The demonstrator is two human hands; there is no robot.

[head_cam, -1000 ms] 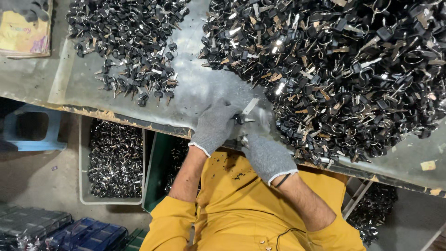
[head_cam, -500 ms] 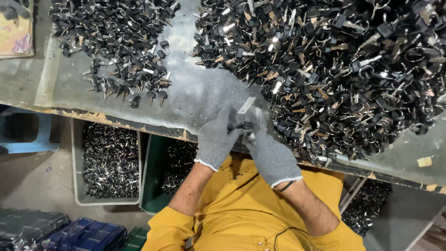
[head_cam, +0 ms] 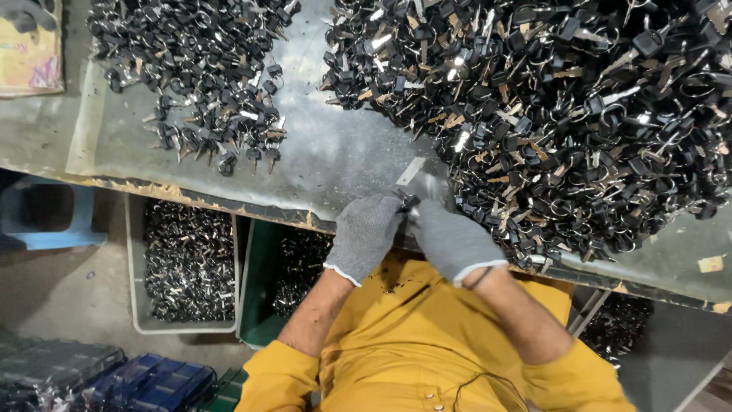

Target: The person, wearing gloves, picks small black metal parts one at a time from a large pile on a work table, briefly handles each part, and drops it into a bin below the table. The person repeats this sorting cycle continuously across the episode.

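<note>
Gloved left hand (head_cam: pixel 364 235), right hand (head_cam: pixel 451 238), fingertips meeting on small key (head_cam: pixel 408 203), table edge (head_cam: pixel 229 200)

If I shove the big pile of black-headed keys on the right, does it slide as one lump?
Probably not: the big pile is loose keys on rings, so it likely shifts, snags and spills. It looks heavy, metal throughout. Its edge sits near the table rim, so strays may drop.

gloves (head_cam: pixel 366 236): grey knit cloth | keys (head_cam: pixel 579 114): shiny metal, black plastic | table (head_cam: pixel 335 152): dull metal
</note>
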